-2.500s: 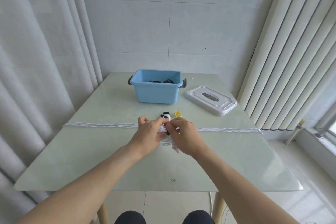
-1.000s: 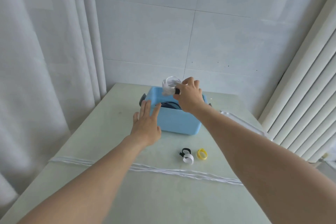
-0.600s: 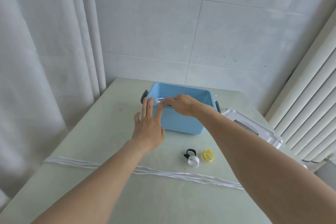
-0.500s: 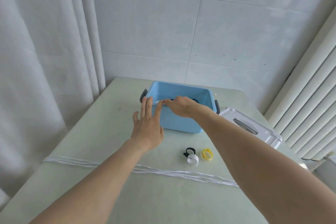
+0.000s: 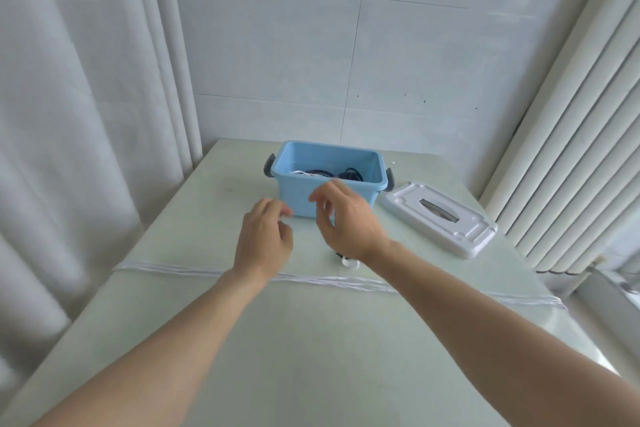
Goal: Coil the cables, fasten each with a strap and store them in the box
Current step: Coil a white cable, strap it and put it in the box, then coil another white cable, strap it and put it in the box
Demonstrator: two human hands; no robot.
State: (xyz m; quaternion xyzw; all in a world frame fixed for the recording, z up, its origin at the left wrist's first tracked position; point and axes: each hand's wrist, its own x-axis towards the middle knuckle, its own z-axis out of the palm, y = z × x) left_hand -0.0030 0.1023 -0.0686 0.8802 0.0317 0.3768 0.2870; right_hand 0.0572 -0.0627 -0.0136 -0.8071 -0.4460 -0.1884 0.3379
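- Counter (image 5: 311,340): pale green, glossy top. Everything listed below is carried on it. Judged slippery, so a cable end is best pinned down while the rest is wound.
- White cables (image 5: 173,268): a bundle of thin strands laid straight across the counter from left edge to right, nearer than both hands, passing under the 2 forearms. Not yet coiled. The count of strands cannot be told. Judged next in line: 1 strand is best separated from the others before lifting, so that the rest are not dragged off the edge.
- Box (image 5: 329,180): light blue, open, dark handles at both ends, at the far middle of the counter. Dark coils and a little white cable are seen inside. Room is judged to remain for more.
- Lid (image 5: 440,218): white, lying flat just right of the box, apart from it. Best left there until the last coil is stored.
- Right hand (image 5: 346,218): raised just in front of the box, fingers loosely curled, nothing held.
- Left hand (image 5: 266,239): beside the right hand, lower, fingers loosely curled, nothing held. Advice: 1 hand to serve as the former, the other to lay even loops, kept slack to avoid kinks.
- Strap (image 5: 349,262): a small white ring beside a dark one, mostly hidden behind the right wrist. It is best brought within reach before winding begins, then closed round the coil's middle.
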